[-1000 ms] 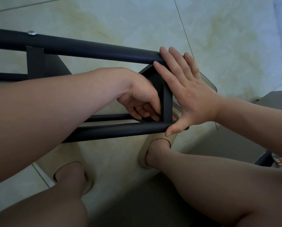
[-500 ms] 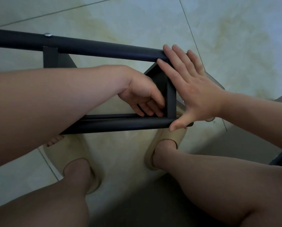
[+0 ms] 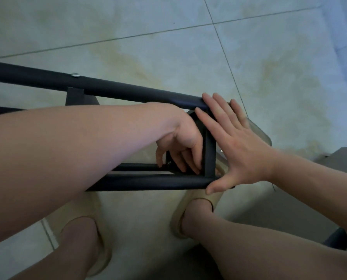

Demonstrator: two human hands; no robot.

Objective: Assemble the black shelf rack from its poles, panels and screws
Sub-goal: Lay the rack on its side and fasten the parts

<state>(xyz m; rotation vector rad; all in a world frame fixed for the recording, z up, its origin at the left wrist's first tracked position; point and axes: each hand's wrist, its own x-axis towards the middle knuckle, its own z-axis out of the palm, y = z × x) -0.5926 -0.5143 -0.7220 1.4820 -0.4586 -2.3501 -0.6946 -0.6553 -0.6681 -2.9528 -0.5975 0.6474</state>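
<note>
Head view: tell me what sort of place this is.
Probably an indoor room in a home: a glossy, pale tiled floor with thin grout lines, beige slippers on the person's feet, and a black shelf rack being assembled by bare hands low over the floor.

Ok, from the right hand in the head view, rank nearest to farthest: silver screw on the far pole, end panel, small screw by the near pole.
1. The end panel, pressed under the right hand.
2. The small screw, left of the hand, by the near pole.
3. The silver screw, far left on the far pole.
</note>
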